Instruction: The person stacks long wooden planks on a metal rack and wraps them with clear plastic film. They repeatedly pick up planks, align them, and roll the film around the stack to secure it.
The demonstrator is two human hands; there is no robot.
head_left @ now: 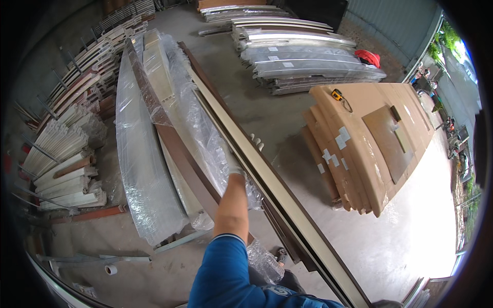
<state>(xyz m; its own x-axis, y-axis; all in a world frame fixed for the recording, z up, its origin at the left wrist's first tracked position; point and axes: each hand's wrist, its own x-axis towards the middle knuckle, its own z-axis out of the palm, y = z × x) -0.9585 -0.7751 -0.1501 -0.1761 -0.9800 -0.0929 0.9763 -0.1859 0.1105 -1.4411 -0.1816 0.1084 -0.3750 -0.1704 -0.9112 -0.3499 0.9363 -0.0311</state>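
A long cream profile with dark brown edges (287, 213) runs slantwise from the far left middle down to the lower right, close to my body. My left hand (236, 169), in a pale glove, is closed around it from the near side. Its fingertips show past the far edge, while the palm is hidden beneath. My right hand is not in view. Just left of the profile lies a pile of long boards in clear plastic wrap (149, 169), with a brown board (185, 159) across it. More brown strips (282, 231) lie under the held profile.
At right stands a stack of cardboard-covered panels (354, 154), carrying a yellow tape measure (337, 95) and a brown sheet (385, 133). Wrapped boards (308, 59) with a red cloth (367, 58) lie behind. Racked profiles (56, 143) line the left. A tape roll (111, 269) sits on the floor.
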